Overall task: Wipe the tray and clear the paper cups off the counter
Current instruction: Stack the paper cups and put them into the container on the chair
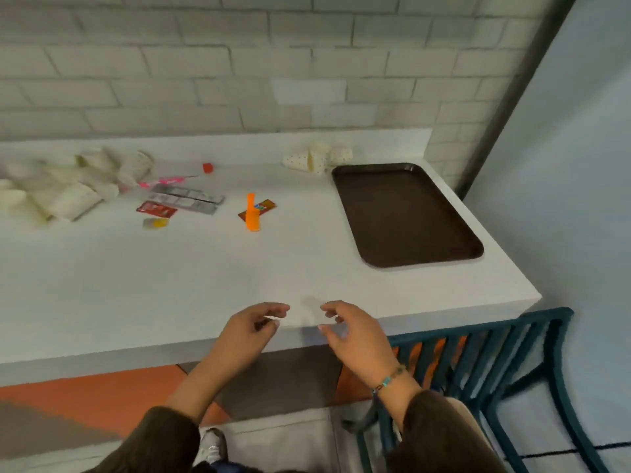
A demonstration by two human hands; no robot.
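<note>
**Operator:** Where is everything?

**Guide:** The tray point(406, 213) lies flat at the right end of the counter point(205, 285), and its brown surface is bare. A small cluster of paper cups point(317, 160) lies tipped just behind the tray's far left corner. A larger heap of cups point(68, 189) sits well to the tray's left. Your left hand point(252, 331) and right hand point(351, 336) hover nearer you than the tray, over the counter's front edge. The fingers of both are loosely curled. Blur hides whether they pinch a thin pale sheet.

**Operator:** How do I wipe well?

**Guide:** Likely best: steady the tray's near rim with one hand. Wipe in overlapping strokes along its length, then follow the raised rim.

**Operator:** What about clearance?

**Guide:** The tray's right side runs close to the counter's edge, so stroke toward the wall, never outward. A chair point(478, 363) stands below the tray's near end. Open counter lies left of the tray, as far as the orange comb point(252, 213) and the sachets point(157, 209).
</note>
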